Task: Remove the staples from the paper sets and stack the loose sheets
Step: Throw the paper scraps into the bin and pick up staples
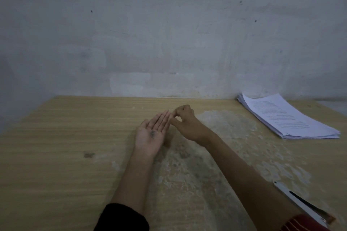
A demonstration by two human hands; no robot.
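- Left hand (150,134) lies palm up at centre frame, fingers straight and together, a little heap of dark specks (153,133) cupped in the palm. They are probably pulled staples, but too small to swear to.
- Right hand (185,121) sits just beside it at 1 o'clock, fingers curled, thumb and forefinger closing toward the left fingertips. Whether a staple sits in that pinch, I cannot tell.
- The paper stack (287,116) rests well apart at 2 o'clock on the bench (65,146), against the wall, printed side up, its edges fanned a little.
- Handling call: the sheets look thin, light and floppy, and they should slide freely over one another. Best taken flat, with fingers under a long edge and thumb on top, then squared up; a grab at one corner would let the pile droop and spill.
- The staples, if that's what they are, would be tiny, sharp and easy to scatter, so keep that palm level.
- Whether any sets in the stack are stapled can't be read from here, because no corner shows a staple.
- A white-and-black tool (300,202) at 5 o'clock is half covered by the right forearm and cut by the frame. It could be a staple remover or a stapler, not sure.
- The light is dim and the print on the top sheet is a blur.
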